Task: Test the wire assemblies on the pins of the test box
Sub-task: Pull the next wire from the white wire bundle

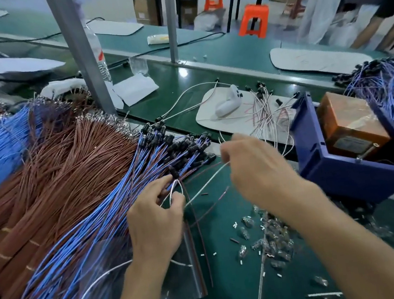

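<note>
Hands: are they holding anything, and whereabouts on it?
One white wire. The left hand pinches its loop below the black cap; the right hand pinches it farther along.

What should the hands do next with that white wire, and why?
Probably carry the white wire rightward to the orange test box: the left hand and right hand each pinch it, yet it hangs apart from the box, which sits in the blue tray.

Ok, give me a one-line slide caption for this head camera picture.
Left hand and right hand hold a white wire between the blue wire pile and the test box.
</note>
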{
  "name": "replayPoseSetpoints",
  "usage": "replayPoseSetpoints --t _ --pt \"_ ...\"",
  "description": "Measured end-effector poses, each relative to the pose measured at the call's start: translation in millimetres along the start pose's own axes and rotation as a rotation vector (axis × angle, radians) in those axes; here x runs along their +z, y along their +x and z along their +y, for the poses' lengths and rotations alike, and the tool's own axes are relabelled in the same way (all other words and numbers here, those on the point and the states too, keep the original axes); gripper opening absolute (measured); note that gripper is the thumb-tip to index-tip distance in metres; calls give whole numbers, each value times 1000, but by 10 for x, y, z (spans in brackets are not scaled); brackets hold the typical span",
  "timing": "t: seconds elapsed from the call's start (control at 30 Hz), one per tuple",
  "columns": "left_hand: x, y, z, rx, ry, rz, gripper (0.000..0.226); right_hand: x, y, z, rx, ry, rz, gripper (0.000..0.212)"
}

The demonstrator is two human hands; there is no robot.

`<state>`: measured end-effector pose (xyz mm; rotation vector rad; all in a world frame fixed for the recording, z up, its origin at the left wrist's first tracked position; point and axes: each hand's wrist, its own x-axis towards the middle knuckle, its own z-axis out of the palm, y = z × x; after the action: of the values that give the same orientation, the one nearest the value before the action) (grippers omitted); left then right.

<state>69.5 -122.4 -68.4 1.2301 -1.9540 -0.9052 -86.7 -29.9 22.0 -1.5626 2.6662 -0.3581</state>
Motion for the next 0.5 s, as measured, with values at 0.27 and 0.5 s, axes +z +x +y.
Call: replayPoseSetpoints --t 0.27,0.5 --pt "-76 128 19 23 189 -22 52 -413 -763 525 433 279 249 26" --pt "-47 -211 554 542 31 -11 66 -268 -1310 883 541 488 307 24"
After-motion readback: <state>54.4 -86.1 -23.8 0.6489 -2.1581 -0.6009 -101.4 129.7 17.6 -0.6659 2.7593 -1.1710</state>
